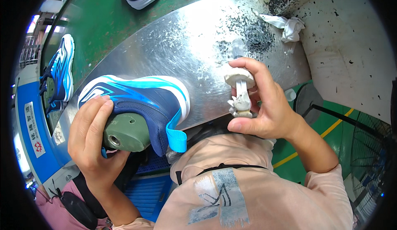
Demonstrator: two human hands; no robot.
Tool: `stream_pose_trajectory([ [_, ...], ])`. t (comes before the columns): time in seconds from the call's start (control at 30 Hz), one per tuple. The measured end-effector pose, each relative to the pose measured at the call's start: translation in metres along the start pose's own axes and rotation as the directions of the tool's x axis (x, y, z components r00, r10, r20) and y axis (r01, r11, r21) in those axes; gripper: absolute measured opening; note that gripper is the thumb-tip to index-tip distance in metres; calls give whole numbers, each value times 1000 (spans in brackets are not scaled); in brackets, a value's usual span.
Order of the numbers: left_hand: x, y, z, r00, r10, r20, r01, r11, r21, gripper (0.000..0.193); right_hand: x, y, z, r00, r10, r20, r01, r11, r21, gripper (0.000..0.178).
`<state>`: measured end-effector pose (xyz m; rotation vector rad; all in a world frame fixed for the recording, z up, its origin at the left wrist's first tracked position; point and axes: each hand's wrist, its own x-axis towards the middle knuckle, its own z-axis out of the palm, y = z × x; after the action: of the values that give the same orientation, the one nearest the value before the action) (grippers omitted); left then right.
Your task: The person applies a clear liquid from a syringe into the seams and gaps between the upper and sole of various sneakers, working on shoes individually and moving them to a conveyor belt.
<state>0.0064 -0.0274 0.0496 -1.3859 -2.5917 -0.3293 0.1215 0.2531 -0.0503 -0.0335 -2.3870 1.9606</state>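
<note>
A navy and bright-blue running shoe [165,100] with a white sole lies on its side at the near edge of the metal table. A dark-green shoe last [128,133] fills its opening, and a blue pull tab hangs from the heel. My left hand [93,135] is closed around the shoe and last near the tongue. Off to the right, my right hand [269,100] grips a whitish, crusted hand tool [240,91] with a round collar, raised over the table. A clear cylindrical piece [237,48] shows just beyond the collar; whether it joins the tool I cannot tell.
Beneath is a shiny metal tabletop [186,35] with black stains. Crumpled white tissue [289,27] lies by a paint-spattered panel [347,44] at the right. Other blue shoes [62,73] sit on the green surface [103,19] at left and far side. A person in pink [53,213] is at lower left.
</note>
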Motion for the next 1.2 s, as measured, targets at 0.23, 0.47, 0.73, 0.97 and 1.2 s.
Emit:
stream_pose_trajectory([
  [0.23, -24, 7, -4, 999, -7, -51, 10, 999, 48, 60, -8, -10, 4, 998, 45, 51, -45, 999, -2, 83],
  [0.47, -39, 10, 1, 993, -6, -116, 13, 998, 58, 51, -9, -8, 4, 999, 45, -25, -44, 999, 11, 83],
  [0.73, -52, 12, 5, 977, -24, -211, 34, 998, 47, 32, -10, -36, -1, 988, 152, -5, -151, 985, 86, 90],
  [0.97, -71, 9, 17, 952, -27, -306, 39, 999, 34, 15, 56, -118, 25, 970, 34, 240, -160, 835, 526, 107],
  [1.2, -88, 16, 20, 947, -46, -318, 26, 997, -68, 20, 144, -148, 110, 690, -106, 716, -555, 559, 617, 102],
])
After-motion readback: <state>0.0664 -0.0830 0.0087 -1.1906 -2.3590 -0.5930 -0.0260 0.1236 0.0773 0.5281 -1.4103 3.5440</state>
